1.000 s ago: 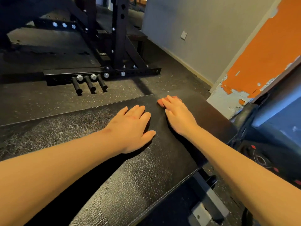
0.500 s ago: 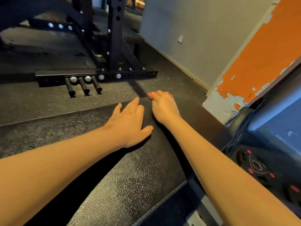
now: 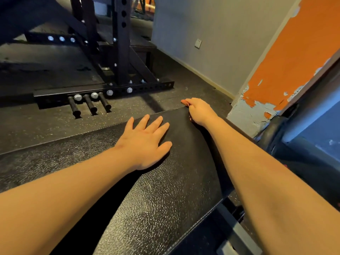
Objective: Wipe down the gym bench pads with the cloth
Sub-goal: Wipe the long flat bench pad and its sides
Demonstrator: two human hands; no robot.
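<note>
Bench pad (image 3: 165,199): black, pebbled vinyl, running across the lower view.

Left hand (image 3: 145,142): laid flat on the pad, palm down, fingers straight and spread, holding nothing.

Right hand (image 3: 199,111): at the pad's far edge, fingers curled down over the cloth.

Cloth (image 3: 184,102): reddish, mostly hidden under the right hand; a tip shows past the fingertips at the pad's far edge.

Rubber floor (image 3: 46,124): dark, speckled.

Black steel rack (image 3: 121,52): stands beyond the pad, three pegs (image 3: 90,105) projecting from its base rail.

Orange wall (image 3: 294,61): paint peeling, to the right.
</note>
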